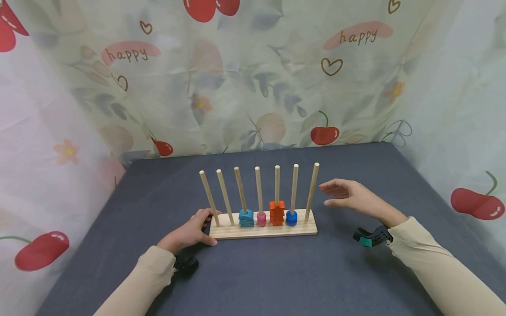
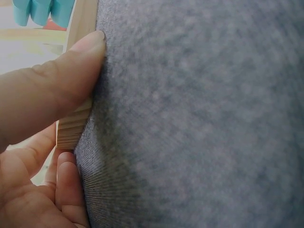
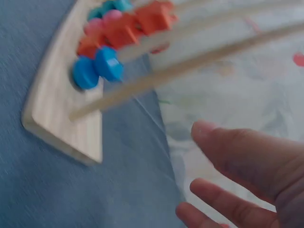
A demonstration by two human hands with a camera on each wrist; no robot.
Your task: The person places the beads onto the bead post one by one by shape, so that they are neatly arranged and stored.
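A wooden peg board (image 1: 265, 233) with several upright pegs lies on the dark cloth. From left to right, its beads are a teal stack (image 1: 246, 218), pink beads (image 1: 261, 219), an orange star-shaped stack (image 1: 276, 213) and blue round beads (image 1: 291, 218). Bare pegs stand at both ends. My left hand (image 1: 196, 228) grips the board's left end, thumb along the front edge (image 2: 78, 71) and fingers around the end. Just right of the rightmost peg (image 1: 312, 191), my right hand (image 1: 352, 196) is in the air, fingers extended and holding nothing. In the right wrist view its thumb (image 3: 237, 147) is apart from the board.
Dark grey cloth (image 1: 269, 276) covers the table. Printed curtains (image 1: 245, 87) hang behind and on both sides. A thin looped cord (image 1: 399, 133) is at the back right corner. Both wrists wear black straps (image 1: 373, 236).
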